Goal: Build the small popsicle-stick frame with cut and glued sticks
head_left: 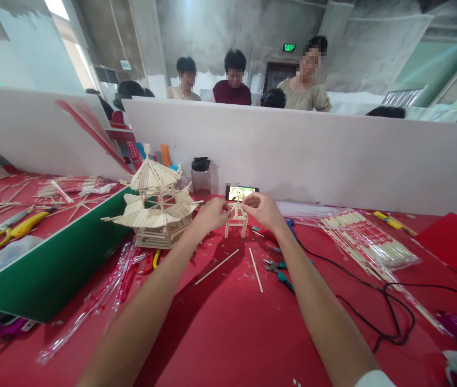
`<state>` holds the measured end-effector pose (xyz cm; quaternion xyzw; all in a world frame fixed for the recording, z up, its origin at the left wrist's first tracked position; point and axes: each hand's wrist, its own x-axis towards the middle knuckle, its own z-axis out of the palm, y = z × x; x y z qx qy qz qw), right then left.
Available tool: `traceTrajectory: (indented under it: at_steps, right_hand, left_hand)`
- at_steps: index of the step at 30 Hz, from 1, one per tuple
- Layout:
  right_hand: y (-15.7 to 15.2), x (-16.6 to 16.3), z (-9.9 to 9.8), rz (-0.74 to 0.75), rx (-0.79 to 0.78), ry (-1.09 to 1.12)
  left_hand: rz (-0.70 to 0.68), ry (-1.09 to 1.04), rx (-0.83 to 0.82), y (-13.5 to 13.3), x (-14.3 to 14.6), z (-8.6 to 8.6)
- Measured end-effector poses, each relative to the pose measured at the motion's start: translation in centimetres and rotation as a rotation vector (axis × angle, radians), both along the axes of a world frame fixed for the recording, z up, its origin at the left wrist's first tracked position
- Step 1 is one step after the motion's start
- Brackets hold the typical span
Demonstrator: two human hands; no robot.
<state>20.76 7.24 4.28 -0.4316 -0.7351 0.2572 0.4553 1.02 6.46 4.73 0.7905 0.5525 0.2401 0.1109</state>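
Note:
A small pavilion frame of wooden sticks (236,221) stands upright on the red table, between my two hands. My left hand (213,213) is closed with its fingertips at the left side of the frame's top. On the other side, the curled fingers of my right hand (263,208) pinch at the roof part; any separate stick in them is too small to make out. Two loose sticks, one on the left (217,266) and one on the right (256,270), lie in front of the frame. Behind it leans a phone (248,191) with a lit screen.
A larger stick pagoda (159,215) stands at left, beside a green board (63,269). Pliers (280,273), a black cable (357,317) and bagged sticks (373,239) lie at right. A bottle (201,176) stands before the white partition (312,156); people are behind it.

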Motion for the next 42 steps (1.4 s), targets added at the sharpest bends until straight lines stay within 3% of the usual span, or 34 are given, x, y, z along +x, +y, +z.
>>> traceTrajectory:
  at_steps: [18,34,42]
  right_hand:
    - [0.2,0.6,-0.1,0.04,0.013,-0.149]
    - [0.6,0.5,-0.7,0.064,-0.052,0.019]
    - [0.9,0.6,-0.8,-0.035,-0.015,0.123]
  left_hand:
    - [0.007,0.067,-0.019,-0.2,0.2,0.4]
    - [0.007,0.061,-0.006,-0.2,0.2,0.2]
    - [-0.008,0.06,0.007,-0.2,0.0,0.2]
